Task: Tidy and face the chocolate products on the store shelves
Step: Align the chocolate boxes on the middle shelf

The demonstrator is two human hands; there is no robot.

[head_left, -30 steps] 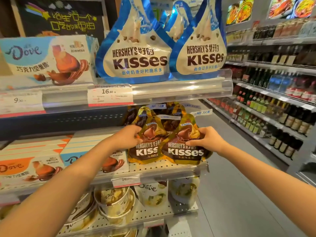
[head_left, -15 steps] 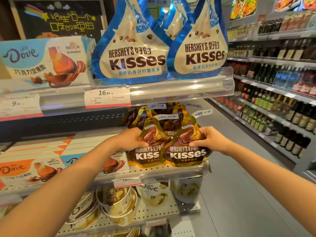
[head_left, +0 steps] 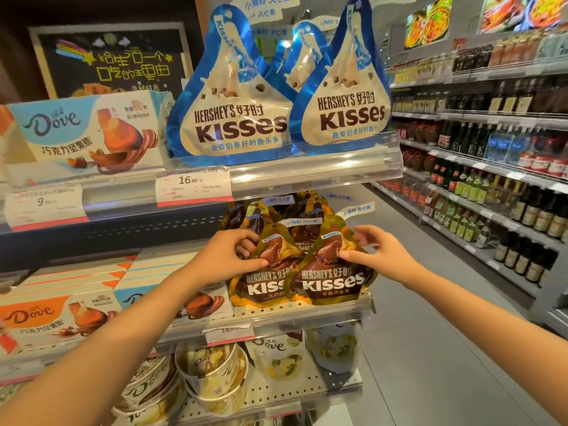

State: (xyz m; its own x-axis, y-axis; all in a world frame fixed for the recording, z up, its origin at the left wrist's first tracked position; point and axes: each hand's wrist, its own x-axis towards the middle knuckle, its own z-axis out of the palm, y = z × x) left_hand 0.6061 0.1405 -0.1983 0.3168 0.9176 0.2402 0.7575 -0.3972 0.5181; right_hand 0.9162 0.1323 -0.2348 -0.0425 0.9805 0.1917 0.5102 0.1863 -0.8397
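Since half a second ago my right hand (head_left: pixel 379 256) has loosened on the right brown bag (head_left: pixel 330 279): its fingers now spread, only thumb and fingertips touching the bag's upper edge. I keep my left hand (head_left: pixel 226 256) curled, pinching the top of the left brown bag (head_left: pixel 261 282). Both bags stand upright at the front of the middle shelf (head_left: pixel 276 316), the right one overlapping the left, with more brown bags (head_left: pixel 302 216) behind. Left of them lie flat chocolate boxes (head_left: pixel 58 315). On the shelf above stand two blue bags (head_left: pixel 238 118) over a price tag (head_left: pixel 192 187). Below sit tubs (head_left: pixel 209 375). Bottles (head_left: pixel 491 186) line the aisle shelves on the right.
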